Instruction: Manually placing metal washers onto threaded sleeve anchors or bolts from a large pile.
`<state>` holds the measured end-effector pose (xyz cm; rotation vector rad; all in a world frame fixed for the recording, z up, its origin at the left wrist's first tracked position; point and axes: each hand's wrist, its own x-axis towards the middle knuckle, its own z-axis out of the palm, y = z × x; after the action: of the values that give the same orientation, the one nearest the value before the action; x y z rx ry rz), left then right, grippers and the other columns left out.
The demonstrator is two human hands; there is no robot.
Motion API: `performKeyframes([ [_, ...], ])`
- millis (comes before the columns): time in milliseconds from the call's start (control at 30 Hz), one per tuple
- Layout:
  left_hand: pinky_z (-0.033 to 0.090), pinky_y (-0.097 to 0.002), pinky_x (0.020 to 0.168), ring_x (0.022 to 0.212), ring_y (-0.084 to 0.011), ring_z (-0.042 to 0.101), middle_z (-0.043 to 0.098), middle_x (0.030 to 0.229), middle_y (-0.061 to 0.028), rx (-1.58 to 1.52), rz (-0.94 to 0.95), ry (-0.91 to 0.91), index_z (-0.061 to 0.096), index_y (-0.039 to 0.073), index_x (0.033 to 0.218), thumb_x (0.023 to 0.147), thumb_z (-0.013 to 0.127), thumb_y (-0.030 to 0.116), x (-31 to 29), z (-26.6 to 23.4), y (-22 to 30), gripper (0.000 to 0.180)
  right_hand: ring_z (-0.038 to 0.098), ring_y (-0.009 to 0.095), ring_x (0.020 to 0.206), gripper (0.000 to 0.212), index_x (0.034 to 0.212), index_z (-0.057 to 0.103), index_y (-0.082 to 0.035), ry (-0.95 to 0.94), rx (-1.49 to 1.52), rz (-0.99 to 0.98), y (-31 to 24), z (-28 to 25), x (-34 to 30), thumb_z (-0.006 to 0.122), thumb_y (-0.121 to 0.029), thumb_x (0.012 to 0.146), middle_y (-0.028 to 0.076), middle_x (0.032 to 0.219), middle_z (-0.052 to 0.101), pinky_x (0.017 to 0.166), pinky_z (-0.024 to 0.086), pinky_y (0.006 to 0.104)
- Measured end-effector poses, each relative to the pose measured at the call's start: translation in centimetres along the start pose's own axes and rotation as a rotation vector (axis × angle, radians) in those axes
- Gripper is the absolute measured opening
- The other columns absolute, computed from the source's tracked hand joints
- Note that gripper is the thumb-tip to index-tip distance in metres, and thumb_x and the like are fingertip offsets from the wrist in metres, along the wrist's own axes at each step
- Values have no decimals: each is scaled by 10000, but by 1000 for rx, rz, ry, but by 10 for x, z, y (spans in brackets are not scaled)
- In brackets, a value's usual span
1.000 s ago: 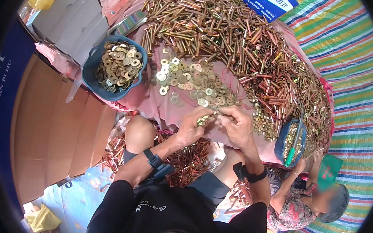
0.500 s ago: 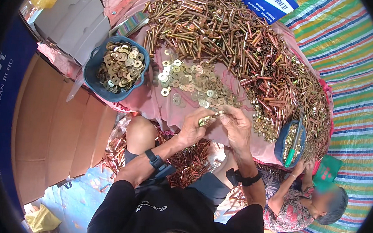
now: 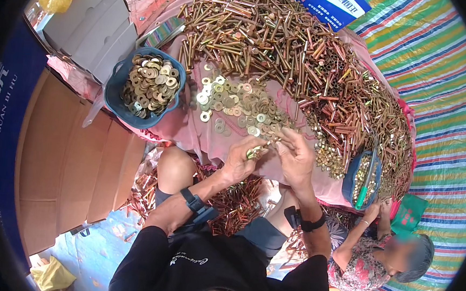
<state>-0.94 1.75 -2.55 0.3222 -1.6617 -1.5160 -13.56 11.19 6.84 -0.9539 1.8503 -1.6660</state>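
My left hand is closed around a small bunch of brass-coloured bolts held over the edge of a pink cloth. My right hand is right beside it, fingers pinching at the tip of the same bunch. Just beyond both hands lies a spread of loose gold washers. Behind the washers rises a large heap of long bolts. A blue basket of washers sits to the left.
Another person sits at the lower right, hands near a blue basket of small nuts. Flattened cardboard lies on the left, a striped tarp on the right. Finished bolts are piled under my knees.
My hands stay together at the cloth's edge; the right fingers have shifted slightly on the bolt bunch. Nothing else has moved noticeably.
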Motion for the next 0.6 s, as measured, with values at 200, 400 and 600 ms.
performKeyframes([
  [200, 541, -334, 792, 891, -253, 685, 706, 1006, -143, 21, 8, -17, 668, -18, 1137, 917, 701, -48, 2, -2, 4, 224, 722, 227, 1061, 342, 1240, 677, 18, -264, -570, -322, -33, -4, 8, 684, 50, 900, 166, 1168, 728, 925, 560, 335],
  [400, 539, -334, 784, 880, -252, 680, 693, 990, -143, -6, 17, -24, 665, -19, 1147, 926, 681, -50, -1, -3, 3, 224, 710, 289, 1069, 321, 1200, 708, 4, -298, -470, -236, -34, -9, 8, 684, 64, 886, 170, 1141, 731, 928, 556, 358],
  [600, 541, -373, 848, 946, -317, 680, 684, 1047, -161, 37, -13, -64, 651, -12, 1203, 809, 542, -96, -1, -3, 0, 417, 706, 272, 1066, 243, 1117, 733, 14, -325, -436, -348, -33, -7, 15, 686, 64, 884, 154, 1112, 738, 953, 540, 359],
])
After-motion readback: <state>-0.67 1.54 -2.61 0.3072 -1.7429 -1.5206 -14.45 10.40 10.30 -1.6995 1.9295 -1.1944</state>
